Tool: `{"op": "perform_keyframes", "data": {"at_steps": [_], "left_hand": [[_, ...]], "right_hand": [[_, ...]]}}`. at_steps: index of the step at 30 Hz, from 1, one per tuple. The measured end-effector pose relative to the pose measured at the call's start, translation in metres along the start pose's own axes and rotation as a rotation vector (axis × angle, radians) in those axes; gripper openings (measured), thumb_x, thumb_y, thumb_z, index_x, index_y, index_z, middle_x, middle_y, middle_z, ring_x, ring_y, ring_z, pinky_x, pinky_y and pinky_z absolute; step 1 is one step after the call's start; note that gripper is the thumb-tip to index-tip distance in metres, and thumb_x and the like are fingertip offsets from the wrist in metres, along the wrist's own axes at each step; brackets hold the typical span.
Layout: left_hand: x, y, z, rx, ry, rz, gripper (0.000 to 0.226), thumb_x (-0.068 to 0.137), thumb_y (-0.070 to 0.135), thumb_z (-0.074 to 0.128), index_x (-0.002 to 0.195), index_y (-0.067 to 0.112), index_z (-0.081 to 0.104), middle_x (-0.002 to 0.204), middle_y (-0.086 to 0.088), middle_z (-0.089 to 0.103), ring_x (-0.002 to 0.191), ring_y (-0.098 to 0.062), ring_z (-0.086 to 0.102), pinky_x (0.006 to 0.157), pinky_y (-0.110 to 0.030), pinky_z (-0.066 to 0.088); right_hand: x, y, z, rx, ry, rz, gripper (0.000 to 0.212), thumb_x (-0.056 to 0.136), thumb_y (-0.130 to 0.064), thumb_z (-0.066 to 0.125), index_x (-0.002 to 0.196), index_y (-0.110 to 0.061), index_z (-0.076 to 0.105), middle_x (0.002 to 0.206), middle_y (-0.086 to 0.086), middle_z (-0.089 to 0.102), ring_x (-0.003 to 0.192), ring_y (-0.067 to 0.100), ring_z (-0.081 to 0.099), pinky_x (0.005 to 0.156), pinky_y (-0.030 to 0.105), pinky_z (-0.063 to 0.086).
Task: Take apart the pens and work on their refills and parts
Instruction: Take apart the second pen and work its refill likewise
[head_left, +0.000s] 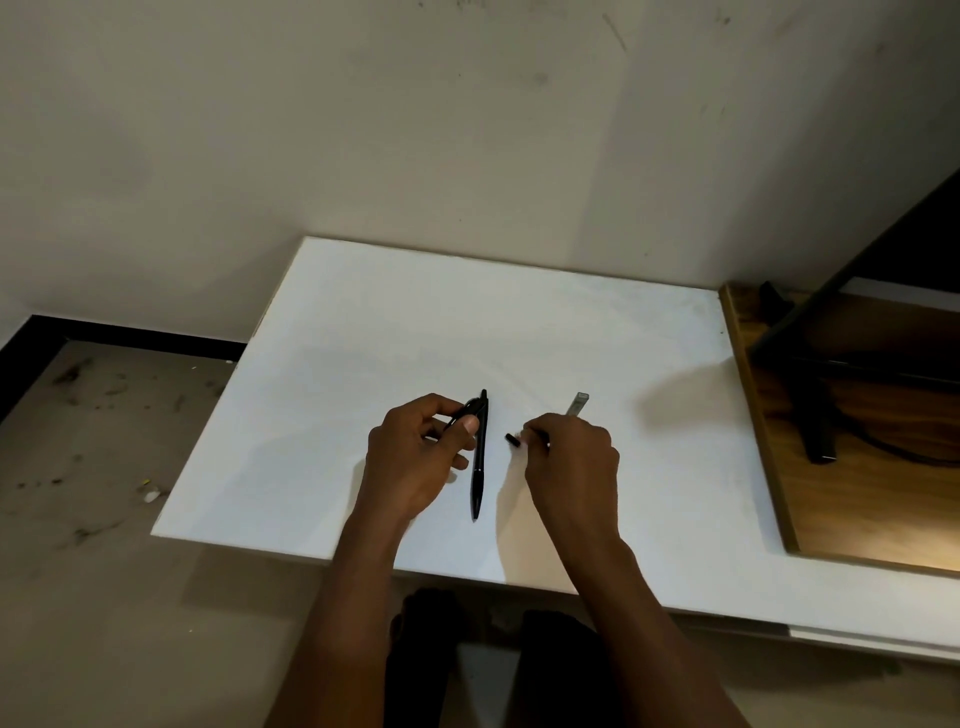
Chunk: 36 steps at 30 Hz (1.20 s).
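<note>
A black pen (478, 467) lies on the white table (363, 322), its tip pointing toward me. My left hand (415, 457) is just left of it and pinches a small black pen part (465, 410) between thumb and fingers near the pen's top end. My right hand (569, 462) grips a short black pen piece (513, 439) whose end sticks out to the left of the fingers. A grey clear tube-like part (577, 404) shows just beyond my right hand; whether the hand holds it is hidden.
A wooden board (883, 499) lies at the table's right side, with a black stand and cable (815, 415) on it. The wall stands close behind the table. The floor at left is dirty, with small scraps. My legs are below the table's front edge.
</note>
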<state>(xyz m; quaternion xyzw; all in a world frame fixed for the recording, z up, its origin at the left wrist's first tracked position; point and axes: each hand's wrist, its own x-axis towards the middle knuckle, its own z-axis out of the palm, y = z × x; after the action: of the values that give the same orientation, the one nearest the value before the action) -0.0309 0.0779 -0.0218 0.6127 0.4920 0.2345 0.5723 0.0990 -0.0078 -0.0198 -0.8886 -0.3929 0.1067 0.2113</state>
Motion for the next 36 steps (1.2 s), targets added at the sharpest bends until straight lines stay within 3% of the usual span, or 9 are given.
{"op": "perform_keyframes", "data": {"at_steps": [4, 7, 12, 16, 20, 24, 27, 29, 36], "left_hand": [[0.000, 0.004, 0.005, -0.068, -0.033, -0.006, 0.010, 0.097, 0.026, 0.065, 0.101, 0.020, 0.071, 0.077, -0.001, 0.076, 0.058, -0.013, 0.064, 0.047, -0.020, 0.044], [0.000, 0.005, 0.011, -0.143, -0.052, -0.019, 0.013, 0.098, 0.029, 0.063, 0.102, 0.020, 0.071, 0.075, -0.001, 0.073, 0.058, -0.016, 0.055, 0.056, -0.024, 0.043], [0.000, 0.011, 0.018, -0.207, -0.112, 0.000, 0.018, 0.097, 0.035, 0.062, 0.102, 0.022, 0.074, 0.071, 0.003, 0.070, 0.056, -0.013, 0.051, 0.055, -0.020, 0.042], [0.001, 0.012, 0.020, -0.213, -0.137, 0.015, 0.021, 0.095, 0.039, 0.063, 0.104, 0.022, 0.073, 0.072, 0.004, 0.070, 0.058, -0.013, 0.052, 0.056, -0.026, 0.042], [0.001, 0.011, 0.021, -0.212, -0.151, 0.027, 0.022, 0.094, 0.041, 0.065, 0.101, 0.022, 0.074, 0.075, 0.002, 0.070, 0.060, -0.014, 0.053, 0.060, -0.032, 0.042], [0.001, 0.011, 0.023, -0.201, -0.121, 0.038, 0.012, 0.088, 0.038, 0.074, 0.099, 0.034, 0.077, 0.081, 0.012, 0.070, 0.060, -0.008, 0.055, 0.061, -0.023, 0.047], [-0.001, 0.012, 0.027, -0.191, -0.107, 0.049, 0.020, 0.084, 0.033, 0.079, 0.104, 0.034, 0.077, 0.090, 0.020, 0.074, 0.056, 0.001, 0.061, 0.054, -0.011, 0.046], [-0.002, 0.013, 0.027, -0.189, -0.097, 0.049, 0.021, 0.082, 0.032, 0.080, 0.103, 0.031, 0.078, 0.083, 0.020, 0.074, 0.055, 0.001, 0.062, 0.053, -0.011, 0.047], [0.003, 0.011, 0.023, -0.202, 0.019, 0.087, 0.007, 0.085, 0.026, 0.079, 0.092, 0.027, 0.080, 0.066, 0.009, 0.069, 0.050, -0.011, 0.053, 0.058, -0.022, 0.048]], "right_hand": [[-0.010, 0.005, -0.024, 0.184, 0.326, 0.043, 0.014, 0.086, -0.021, 0.068, 0.073, -0.019, 0.067, 0.072, -0.008, 0.069, 0.068, 0.012, 0.064, 0.061, 0.026, 0.043], [-0.004, 0.015, -0.035, 0.276, 0.524, -0.021, 0.010, 0.084, -0.017, 0.074, 0.084, -0.017, 0.063, 0.076, -0.007, 0.064, 0.065, 0.009, 0.059, 0.061, 0.018, 0.043], [0.009, 0.032, -0.030, 0.283, 0.336, -0.114, 0.038, 0.089, -0.015, 0.073, 0.126, -0.017, 0.065, 0.113, -0.002, 0.068, 0.097, 0.014, 0.064, 0.081, 0.024, 0.047], [0.015, 0.038, -0.023, 0.259, 0.239, -0.123, 0.028, 0.092, -0.015, 0.072, 0.120, -0.017, 0.070, 0.113, -0.004, 0.073, 0.107, 0.019, 0.063, 0.084, 0.015, 0.033], [0.018, 0.037, -0.022, 0.273, 0.254, -0.106, 0.016, 0.093, -0.011, 0.070, 0.108, -0.014, 0.075, 0.099, -0.005, 0.076, 0.097, 0.018, 0.067, 0.083, 0.025, 0.045], [0.020, 0.034, -0.028, 0.681, 0.247, 0.028, 0.014, 0.089, -0.012, 0.076, 0.101, -0.019, 0.075, 0.078, -0.013, 0.075, 0.076, 0.001, 0.071, 0.064, 0.012, 0.051], [0.017, 0.031, -0.031, 1.097, 0.073, 0.192, 0.015, 0.088, -0.015, 0.077, 0.102, -0.015, 0.075, 0.080, 0.004, 0.079, 0.076, 0.017, 0.077, 0.071, 0.033, 0.061], [0.015, 0.029, -0.030, 1.280, -0.005, 0.239, 0.015, 0.088, -0.013, 0.076, 0.103, -0.009, 0.076, 0.085, 0.013, 0.079, 0.078, 0.024, 0.077, 0.074, 0.032, 0.061], [0.017, 0.024, -0.025, 1.487, -0.116, 0.345, 0.013, 0.090, -0.008, 0.071, 0.097, 0.000, 0.078, 0.092, 0.018, 0.077, 0.083, 0.029, 0.076, 0.077, 0.027, 0.060]]}}
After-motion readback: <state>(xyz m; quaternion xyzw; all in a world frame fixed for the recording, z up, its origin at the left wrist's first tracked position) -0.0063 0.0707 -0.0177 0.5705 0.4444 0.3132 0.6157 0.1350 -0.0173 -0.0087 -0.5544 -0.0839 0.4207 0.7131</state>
